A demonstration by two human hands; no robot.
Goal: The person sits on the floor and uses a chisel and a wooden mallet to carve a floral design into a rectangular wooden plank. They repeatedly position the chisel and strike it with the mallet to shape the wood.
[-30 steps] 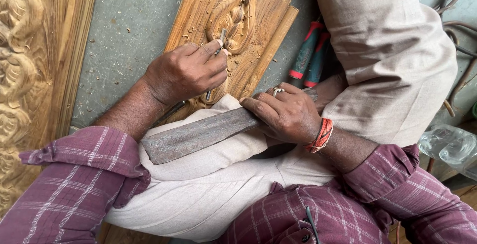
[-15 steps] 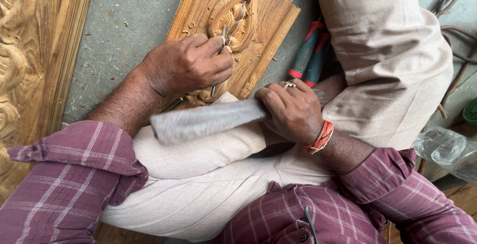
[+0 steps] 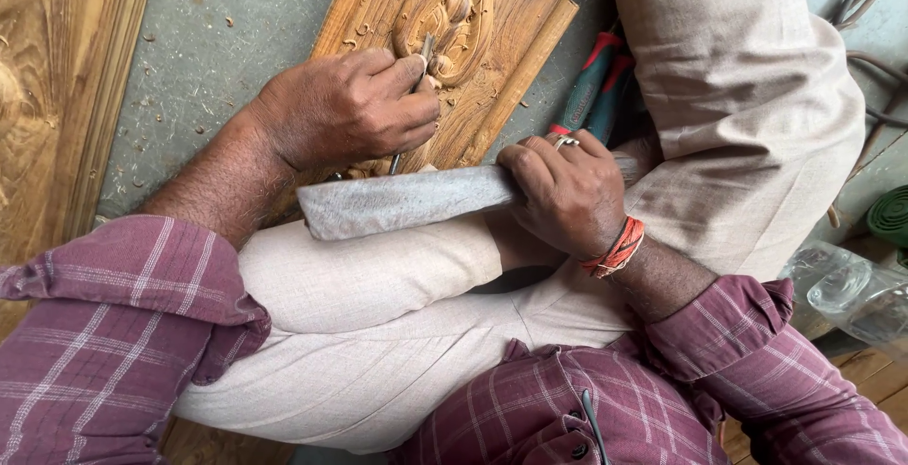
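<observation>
Wooden carved panel (image 3: 473,39) lies on the grey floor (image 3: 218,39), tucked against the person's bent knee. Left hand (image 3: 345,105) is closed round a thin chisel (image 3: 423,53) set on the carving. Right hand (image 3: 567,191) is wrapped tight about a grey wooden mallet (image 3: 407,202), held level just behind the chisel.

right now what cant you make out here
Head view:
- Chisel: only a short metal stretch shows; the left hand covers its handle, and the tip against the carved wooden panel is too small to read.
- Wooden mallet: the right hand hides its grip end.
- Red and teal tool handles: their lower ends hidden behind the right hand.
- Carved board: cut by the left edge.
</observation>
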